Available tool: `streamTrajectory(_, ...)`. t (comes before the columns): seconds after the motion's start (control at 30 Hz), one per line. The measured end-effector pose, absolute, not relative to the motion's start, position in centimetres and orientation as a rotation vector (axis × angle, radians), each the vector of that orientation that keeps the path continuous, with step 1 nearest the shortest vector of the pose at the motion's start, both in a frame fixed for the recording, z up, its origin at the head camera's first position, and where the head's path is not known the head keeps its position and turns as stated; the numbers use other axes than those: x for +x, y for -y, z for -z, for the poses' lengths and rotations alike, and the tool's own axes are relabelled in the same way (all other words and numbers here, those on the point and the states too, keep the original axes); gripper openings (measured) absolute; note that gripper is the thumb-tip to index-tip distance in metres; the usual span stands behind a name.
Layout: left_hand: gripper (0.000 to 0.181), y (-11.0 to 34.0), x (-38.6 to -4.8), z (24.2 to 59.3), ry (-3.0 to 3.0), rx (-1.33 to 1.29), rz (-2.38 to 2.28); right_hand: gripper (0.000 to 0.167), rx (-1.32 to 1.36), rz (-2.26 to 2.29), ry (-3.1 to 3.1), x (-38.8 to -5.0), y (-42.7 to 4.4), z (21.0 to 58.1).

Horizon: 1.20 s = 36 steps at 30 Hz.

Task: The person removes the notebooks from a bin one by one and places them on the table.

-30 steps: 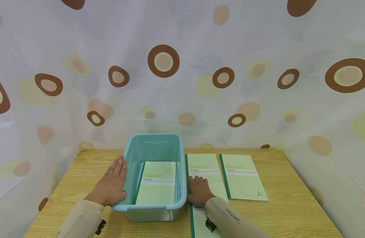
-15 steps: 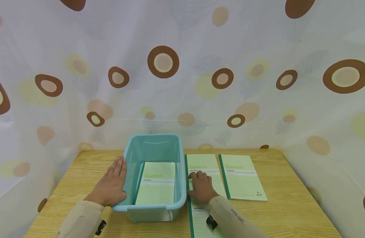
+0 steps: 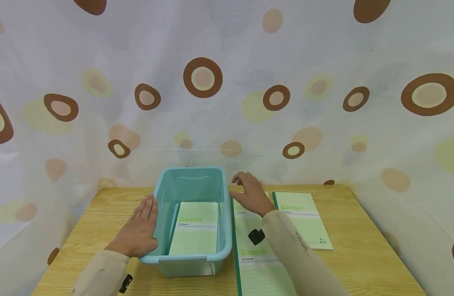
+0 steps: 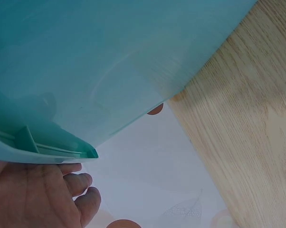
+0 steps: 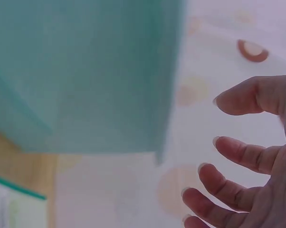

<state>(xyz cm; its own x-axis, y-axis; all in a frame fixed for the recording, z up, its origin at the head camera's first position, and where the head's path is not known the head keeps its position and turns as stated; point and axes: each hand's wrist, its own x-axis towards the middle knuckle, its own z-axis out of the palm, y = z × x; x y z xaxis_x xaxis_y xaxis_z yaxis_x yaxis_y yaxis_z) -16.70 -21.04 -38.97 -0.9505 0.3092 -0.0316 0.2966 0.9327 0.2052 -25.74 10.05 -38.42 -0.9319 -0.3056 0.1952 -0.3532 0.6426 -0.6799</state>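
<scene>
A light blue plastic bin (image 3: 191, 267) stands on the table with a Gambit notebook (image 3: 195, 230) lying inside it. My left hand (image 3: 139, 226) rests along the bin's left rim, its fingers straight. From below, the left wrist view shows that palm (image 4: 33, 194) against the rim. My right hand (image 3: 250, 193) hovers above the far notebook (image 3: 247, 224), right of the bin's rim. Nothing is between its spread, slightly bent fingers (image 5: 243, 154) in the right wrist view. A nearer notebook (image 3: 261, 273) lies in line with the far one, partly behind the right sleeve.
Another green-spined notebook (image 3: 300, 218) lies further right, partly covered by the right arm. The wooden table (image 3: 367, 255) ends at a patterned curtain (image 3: 227, 123) along the back and sides.
My right hand has moved up and away from the notebooks, beyond the bin's right edge, and its fingers have spread. My left hand, the bin and the notebooks stay in place.
</scene>
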Motion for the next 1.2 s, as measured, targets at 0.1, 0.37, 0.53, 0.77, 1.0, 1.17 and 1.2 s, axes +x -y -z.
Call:
streamTrajectory(0.1,0.087,21.2,-16.7,39.1,-3.026,0.481,-0.309,0.027,0.626,-1.260,2.761,-25.9,-8.5,36.5)
streamTrajectory(0.37,0.087,21.5,-16.6,39.1,-3.034,0.488,-0.312,0.029,0.782,-1.210,2.863,-27.0,-3.2,34.0)
streamTrajectory(0.53,0.087,21.6,-16.7,39.2,-3.028,0.481,-0.313,0.036,0.840,-1.137,3.014,-28.2,0.0,34.4)
streamTrajectory(0.77,0.088,21.6,-16.7,39.1,-3.014,0.477,-0.317,0.048,0.838,-0.987,3.191,-29.3,3.8,36.9)
streamTrajectory(1.0,0.087,21.7,-16.7,39.0,-3.026,0.498,-0.304,0.059,0.647,-0.806,3.369,-30.2,6.1,39.4)
streamTrajectory(1.17,0.088,21.7,-16.9,39.1,-3.057,0.531,-0.311,0.070,0.546,-0.932,3.384,-30.8,6.9,42.1)
streamTrajectory(1.2,0.089,21.7,-16.9,39.1,-3.056,0.536,-0.316,0.072,0.524,-0.936,3.391,-30.9,7.0,42.7)
